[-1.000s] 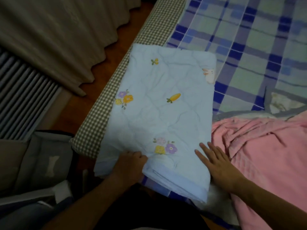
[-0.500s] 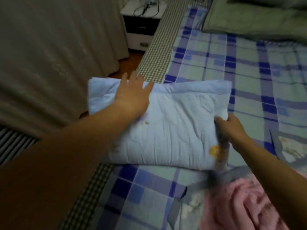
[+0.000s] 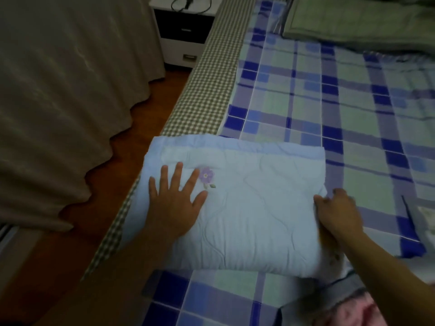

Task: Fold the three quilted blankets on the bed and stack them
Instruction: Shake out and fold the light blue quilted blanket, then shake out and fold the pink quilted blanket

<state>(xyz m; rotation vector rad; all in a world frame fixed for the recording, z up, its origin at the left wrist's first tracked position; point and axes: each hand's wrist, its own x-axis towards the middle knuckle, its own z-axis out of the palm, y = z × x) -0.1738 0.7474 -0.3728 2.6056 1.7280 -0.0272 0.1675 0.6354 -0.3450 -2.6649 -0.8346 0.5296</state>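
A light blue quilted blanket (image 3: 254, 208), folded into a thick rectangle with a purple flower print, lies across the left edge of the bed. My left hand (image 3: 175, 203) rests flat on its left part with the fingers spread. My right hand (image 3: 336, 212) is at the blanket's right edge, fingers curled onto that edge. A pink blanket (image 3: 348, 311) shows crumpled at the bottom right corner, with a grey-edged cloth beside it. A green quilted blanket (image 3: 353, 20) lies at the far end of the bed.
The bed has a blue and green plaid sheet (image 3: 353, 109) and a brown checked border (image 3: 211, 85) along its left side. Left of the bed are a strip of wooden floor (image 3: 131, 151), a beige curtain (image 3: 58, 90) and a white nightstand (image 3: 186, 31) with cables on it.
The blue blanket has been folded in half from the near end, becoming a shorter block. My left hand moved from its far edge to its left part and lies flat; the right stays at the right edge.
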